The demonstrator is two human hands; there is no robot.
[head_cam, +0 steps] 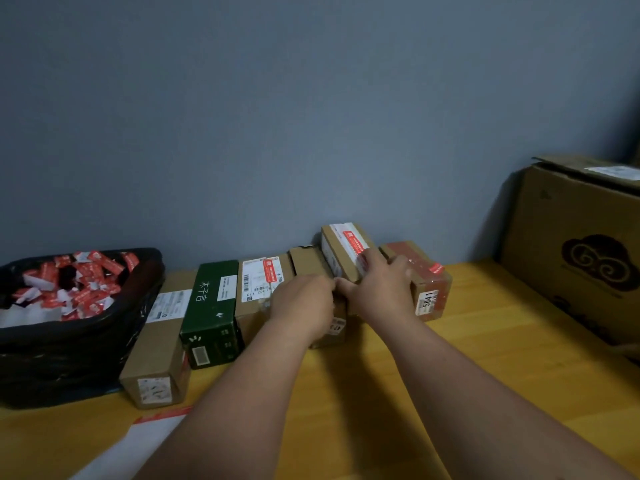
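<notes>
Gripping the small parcel with the right hand — fingers curled over its near right edge, thumb round the near corner. Held tilted above the row of boxes at the far side of the table, between the plain brown box on the left and the red-topped box on the right, close against both. Left hand pressed up to the parcel's near end, knuckles up, fingertips hidden (impossible to say whether pinching the parcel or only steadying it).

Long axis running near to far, far end tipped up and swung slightly left; white label and red tape facing up and leftward.

Likely trouble from here, as a judgement:
- Slipping or swinging down at the far end, given a hold on the near end alone.
- Nudging the red-topped box out of line, or dragging the plain brown box along — both packed tight beside it.
- Sliding on the glossy tape under the fingers.
</notes>
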